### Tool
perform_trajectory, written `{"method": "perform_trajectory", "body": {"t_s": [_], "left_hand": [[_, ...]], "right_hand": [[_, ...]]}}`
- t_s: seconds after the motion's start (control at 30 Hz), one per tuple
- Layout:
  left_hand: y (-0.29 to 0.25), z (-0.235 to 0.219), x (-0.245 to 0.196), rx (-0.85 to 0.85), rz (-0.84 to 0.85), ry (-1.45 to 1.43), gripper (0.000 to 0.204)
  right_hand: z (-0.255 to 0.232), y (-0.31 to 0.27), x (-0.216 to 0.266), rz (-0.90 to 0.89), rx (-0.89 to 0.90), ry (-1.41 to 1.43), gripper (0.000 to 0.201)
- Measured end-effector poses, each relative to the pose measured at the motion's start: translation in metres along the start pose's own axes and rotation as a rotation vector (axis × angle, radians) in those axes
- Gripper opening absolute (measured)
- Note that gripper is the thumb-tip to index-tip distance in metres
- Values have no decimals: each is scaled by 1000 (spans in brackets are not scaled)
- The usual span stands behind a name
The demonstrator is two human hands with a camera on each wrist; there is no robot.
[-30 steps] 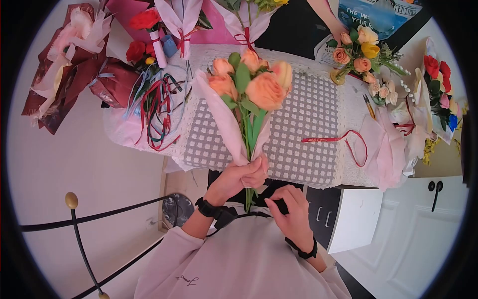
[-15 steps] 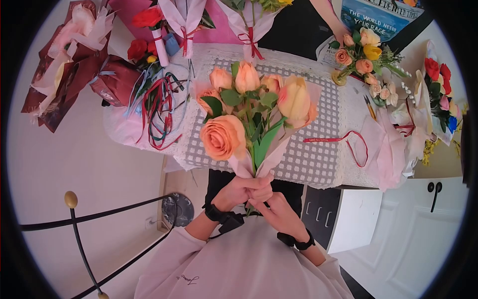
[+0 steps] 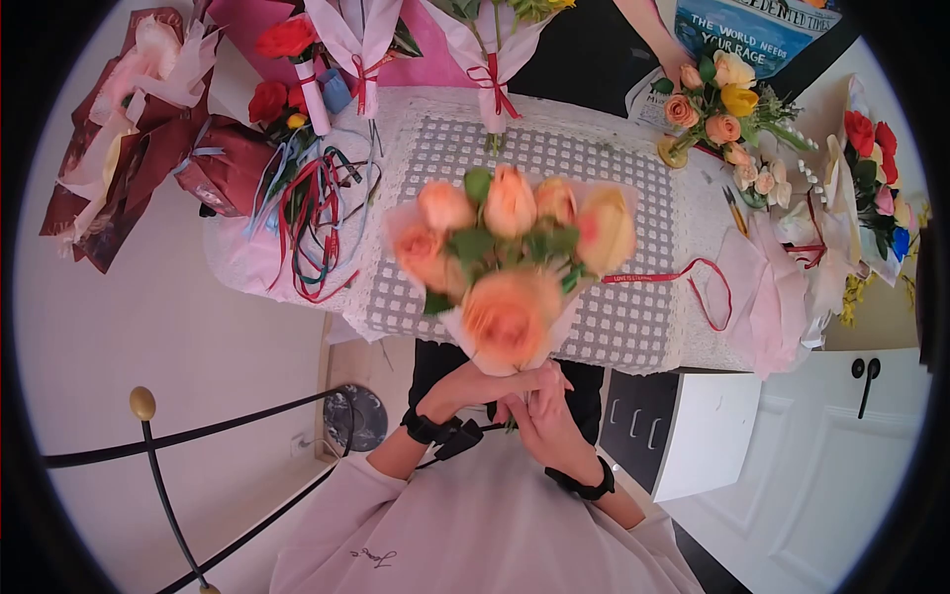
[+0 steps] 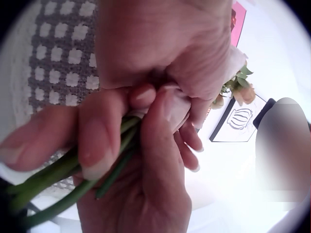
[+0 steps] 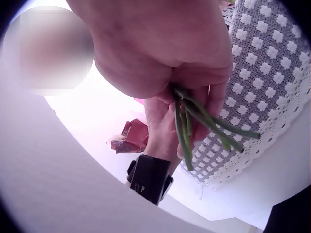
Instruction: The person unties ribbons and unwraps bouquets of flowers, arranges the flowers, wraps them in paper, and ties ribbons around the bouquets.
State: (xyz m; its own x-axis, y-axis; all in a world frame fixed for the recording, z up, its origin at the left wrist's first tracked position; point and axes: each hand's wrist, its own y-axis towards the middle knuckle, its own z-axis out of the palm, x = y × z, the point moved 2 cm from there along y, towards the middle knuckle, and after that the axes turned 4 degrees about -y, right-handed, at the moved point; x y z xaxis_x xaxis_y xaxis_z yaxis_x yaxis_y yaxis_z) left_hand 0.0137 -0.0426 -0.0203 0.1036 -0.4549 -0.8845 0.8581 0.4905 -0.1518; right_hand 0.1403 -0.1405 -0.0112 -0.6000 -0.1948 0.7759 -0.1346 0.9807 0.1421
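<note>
A bouquet of peach roses and a yellow-pink tulip, in pale pink wrapping paper, is held upright in front of the body, its flower heads tipped towards the head camera. My left hand grips the gathered paper and stems just below the blooms. Close against it, my right hand also grips the bundle, lower down. In the right wrist view, bare green stems stick out below the right hand. Paper shows between the fingers in the left wrist view.
A table with a grey-and-white checked cloth stands ahead. On it lie a red ribbon, tangled ribbons, pink paper and pencils. Wrapped bouquets stand behind. Another person's arm reaches a flower arrangement.
The bouquet has turned and tipped, so its blooms face the head camera more. My right hand, apart from it a second ago, has come in to grip it beside the left.
</note>
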Motion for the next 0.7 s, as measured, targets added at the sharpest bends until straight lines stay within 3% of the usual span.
{"method": "perform_trajectory", "body": {"t_s": [0.1,0.2,0.23,0.43,0.53,0.63,0.7], "left_hand": [[-1,3,0,-53,-45,50,33],[0,5,-1,-126,-107,126,35],[1,1,6,-60,-165,139,32],[5,2,12,14,-146,190,38],[10,6,10,70,-137,223,42],[13,9,9,121,-128,255,46],[13,16,1,138,-125,265,48]], "right_hand": [[-2,5,-1,-50,-110,25,18],[0,3,-12,-57,-30,8,16],[3,0,-16,-57,-31,8,16],[22,-15,-29,5,38,-30,16],[20,-11,-22,-114,-105,-247,28],[27,-16,-23,-84,-176,-289,20],[27,-20,-18,-95,-100,-433,15]]}}
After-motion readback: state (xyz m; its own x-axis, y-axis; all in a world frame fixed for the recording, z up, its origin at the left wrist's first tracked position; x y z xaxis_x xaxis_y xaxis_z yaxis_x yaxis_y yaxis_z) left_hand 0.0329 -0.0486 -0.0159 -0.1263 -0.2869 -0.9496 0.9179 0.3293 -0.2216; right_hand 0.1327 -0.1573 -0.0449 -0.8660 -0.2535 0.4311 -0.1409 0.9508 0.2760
